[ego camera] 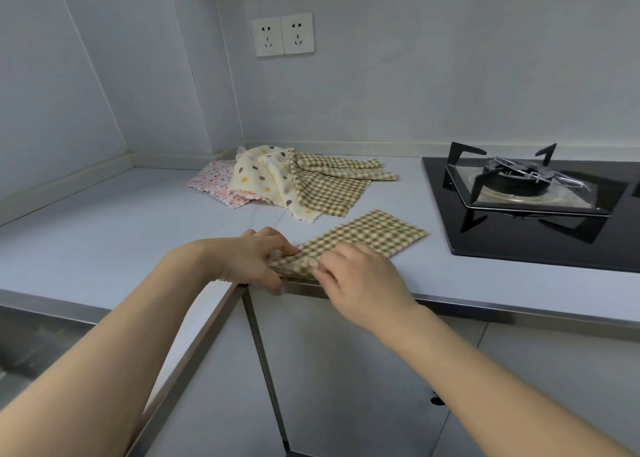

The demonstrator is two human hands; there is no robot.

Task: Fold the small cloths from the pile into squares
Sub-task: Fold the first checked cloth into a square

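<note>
A green-and-tan checked cloth lies as a folded strip on the grey counter, near its front edge. My left hand pinches the strip's near end with curled fingers. My right hand grips the same end from the right, and the cloth bunches up between the two hands. Behind it sits the pile: a cream polka-dot cloth, a pink flowered cloth and another checked cloth, all loose and overlapping.
A black gas hob with a pan support fills the counter's right side. A steel sink is at the lower left. Two wall sockets are above the pile. White cabinet doors hang below the counter edge.
</note>
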